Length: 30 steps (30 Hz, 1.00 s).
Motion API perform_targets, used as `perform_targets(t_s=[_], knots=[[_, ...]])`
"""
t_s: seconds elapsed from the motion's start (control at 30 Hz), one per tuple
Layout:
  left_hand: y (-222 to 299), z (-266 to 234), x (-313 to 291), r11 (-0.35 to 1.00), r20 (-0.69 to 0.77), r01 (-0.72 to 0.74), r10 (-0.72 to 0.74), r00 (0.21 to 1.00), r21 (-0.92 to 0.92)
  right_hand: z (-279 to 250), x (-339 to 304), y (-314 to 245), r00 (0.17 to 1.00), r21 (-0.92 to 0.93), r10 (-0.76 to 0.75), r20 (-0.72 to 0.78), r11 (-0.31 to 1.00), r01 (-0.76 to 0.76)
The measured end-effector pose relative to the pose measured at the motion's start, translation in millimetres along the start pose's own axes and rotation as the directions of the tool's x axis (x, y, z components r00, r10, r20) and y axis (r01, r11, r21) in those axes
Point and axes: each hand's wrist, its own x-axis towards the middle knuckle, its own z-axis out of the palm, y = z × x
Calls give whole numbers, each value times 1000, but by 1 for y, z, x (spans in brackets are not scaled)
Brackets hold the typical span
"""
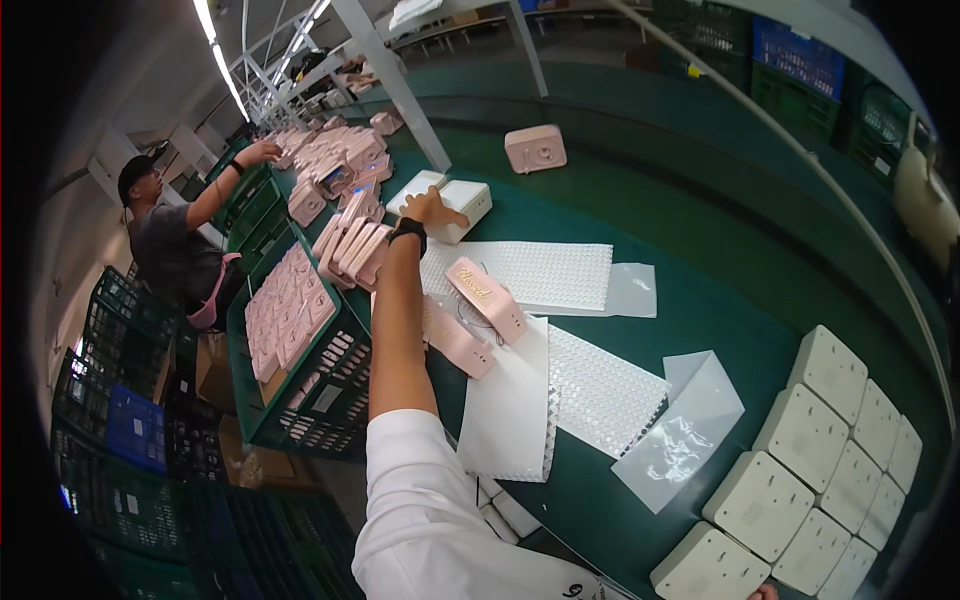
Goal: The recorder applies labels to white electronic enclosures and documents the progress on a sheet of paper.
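Observation:
My left arm, with a black band at the wrist, reaches up the green table. My left hand (432, 208) grips a white rectangular case (468, 204), thumb and fingers apart over its top; a second white case (416, 188) lies against it. Only fingertips of my right hand (765, 592) show at the lower edge, by a block of white square cases (758, 505) laid in rows; what they do is hidden. Between the hands lie two pink cases, one with gold lettering (486, 298) and one partly behind my forearm (457, 342).
White sheets of small round pads (602, 385) and clear plastic film (685, 430) cover the table's middle. A green crate (345, 385) of pink cases stands left. More pink cases (345, 150) pile farther up. A single pink case (535, 150) sits beyond a metal post (395, 85). A co-worker (175, 225) reaches toward the pile.

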Motion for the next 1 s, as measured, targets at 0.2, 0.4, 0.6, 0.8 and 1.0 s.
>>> perform_targets(t_s=[0.2,0.4,0.6,0.8,1.0], knots=[[43,-41,-67,953,-451,-296,294,843,68,-7,-3,22,994,199,95,49,974,-103],[74,-94,-216,436,-299,-547,517,802,-714,-6,-5,26,989,415,146,10,899,-137],[114,-37,-408,-337,-66,376,814,577,-864,-14,-5,-12,881,406,-473,13,807,428],[180,45,-559,-285,-158,807,959,236,-517,-18,-10,-59,902,846,-252,352,498,-191],[223,69,-628,232,415,699,904,101,-676,-100,4,-5,845,770,-209,492,557,-311]])
